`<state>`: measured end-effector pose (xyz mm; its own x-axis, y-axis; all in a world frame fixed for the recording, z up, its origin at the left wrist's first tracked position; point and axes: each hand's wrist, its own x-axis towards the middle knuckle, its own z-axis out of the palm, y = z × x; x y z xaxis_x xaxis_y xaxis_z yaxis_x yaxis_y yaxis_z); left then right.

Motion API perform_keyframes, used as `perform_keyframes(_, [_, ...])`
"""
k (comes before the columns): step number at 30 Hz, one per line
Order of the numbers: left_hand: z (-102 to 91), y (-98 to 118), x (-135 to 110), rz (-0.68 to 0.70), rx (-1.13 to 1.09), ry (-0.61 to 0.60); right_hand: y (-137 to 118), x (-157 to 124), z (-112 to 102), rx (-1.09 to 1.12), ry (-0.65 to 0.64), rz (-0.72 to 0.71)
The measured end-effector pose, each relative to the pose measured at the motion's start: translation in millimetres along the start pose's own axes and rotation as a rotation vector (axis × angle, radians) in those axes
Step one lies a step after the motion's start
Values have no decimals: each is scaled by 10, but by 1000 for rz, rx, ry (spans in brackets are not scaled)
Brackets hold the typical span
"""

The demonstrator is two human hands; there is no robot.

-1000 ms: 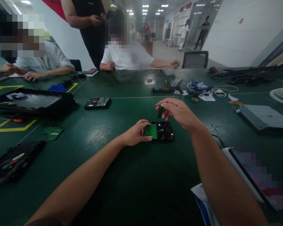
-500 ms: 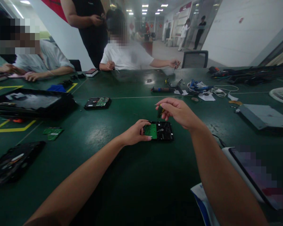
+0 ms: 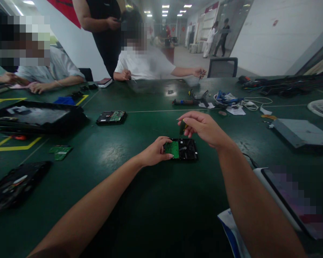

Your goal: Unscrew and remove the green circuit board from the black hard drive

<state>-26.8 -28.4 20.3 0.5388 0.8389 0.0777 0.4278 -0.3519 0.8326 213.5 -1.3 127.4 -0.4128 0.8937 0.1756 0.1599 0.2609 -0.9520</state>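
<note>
A black hard drive with a green circuit board on its upper face lies flat on the dark green table. My left hand grips the drive's left end, thumb on the near side and fingers on the far side. Above the drive's far edge, my right hand is closed around a screwdriver with a dark green and yellow handle. The screwdriver stands nearly upright, its thin shaft pointing down at the far edge of the board. Whether the tip sits in a screw is too small to tell.
Left of the drive lie another hard drive, a loose green circuit board, a black tray and a black casing. To the right are a grey metal box and a tablet-like device. Co-workers sit across the table.
Both my hands, the hard drive and the screwdriver stay practically where they were. In the background, the standing person in black and a distant walker have shifted slightly.
</note>
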Motion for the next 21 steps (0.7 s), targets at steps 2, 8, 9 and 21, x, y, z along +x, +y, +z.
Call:
perform_keyframes(2, [-4, 0, -1, -7, 0, -5, 3, -2, 3, 7, 3, 3])
perform_keyframes(8, [-8, -13, 4, -4, 6, 3, 1, -10, -1, -70, -10, -10])
perform_keyframes(9, [-7, -15, 6, -4, 10, 5, -3, -10, -2, -93, 0, -21])
perform_keyframes(21, [9, -10, 14, 1, -4, 17, -69, -29, 46, -65, 6, 7])
